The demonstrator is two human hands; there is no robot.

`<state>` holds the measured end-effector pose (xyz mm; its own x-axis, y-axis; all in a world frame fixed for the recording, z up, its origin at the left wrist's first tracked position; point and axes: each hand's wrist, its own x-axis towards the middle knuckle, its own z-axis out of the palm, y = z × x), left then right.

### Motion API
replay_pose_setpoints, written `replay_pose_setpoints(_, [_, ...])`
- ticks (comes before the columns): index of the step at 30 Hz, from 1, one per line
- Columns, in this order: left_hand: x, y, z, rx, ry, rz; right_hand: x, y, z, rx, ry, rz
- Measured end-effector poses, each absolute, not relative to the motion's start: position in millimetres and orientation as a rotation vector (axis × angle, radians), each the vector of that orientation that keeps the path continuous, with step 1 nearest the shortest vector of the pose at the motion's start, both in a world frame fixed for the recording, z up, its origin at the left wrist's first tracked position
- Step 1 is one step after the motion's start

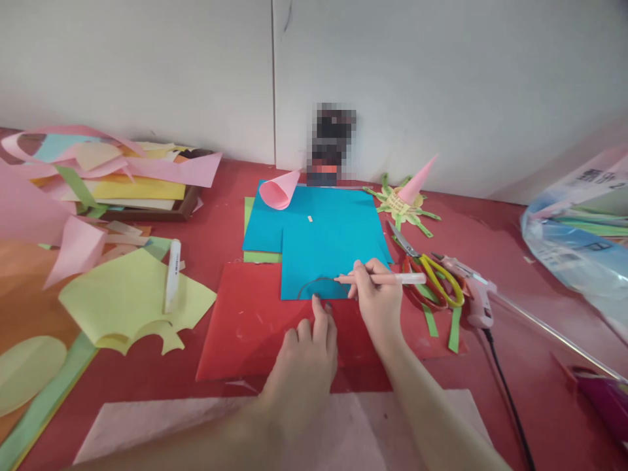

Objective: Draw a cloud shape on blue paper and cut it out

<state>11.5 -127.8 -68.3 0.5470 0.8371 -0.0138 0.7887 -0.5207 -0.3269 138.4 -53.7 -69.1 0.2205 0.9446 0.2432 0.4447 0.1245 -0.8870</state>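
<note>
Nearest, a pale sheet [367, 425] lies beneath both forearms [424, 405] at the front of the red bench [490, 229]. Far left, orange paper [29, 281] has a yellow oval [32, 373] and a long green strip [53, 399] on it. Behind, a brown tray [189, 204] is heaped with colored paper. Next comes a pale yellow sheet [122, 288] with curved cutouts, a white marker [171, 275] lying on it. In the middle, the left hand [311, 350] holds nothing, fingers loosely together over red board [235, 320], one fingertip at the near edge of the blue paper [333, 242]. A pink cone [279, 193] rests at its far left corner. The right hand [375, 294] grips a pen [383, 279], its tip at the end of a curved line on the blue paper. Farther right are a paper flower [400, 203] bearing another cone, scissors [439, 275], a pink glue gun [475, 294] and a plastic bag [564, 239].
</note>
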Motion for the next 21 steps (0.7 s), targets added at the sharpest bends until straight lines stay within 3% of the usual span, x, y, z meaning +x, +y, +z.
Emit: replay_pose_setpoints(21, [11.3,-129.7,-69.9,-2.498,-1.349,0.214,138.5,-51.9,-71.8,-1.434,-1.441,0.668])
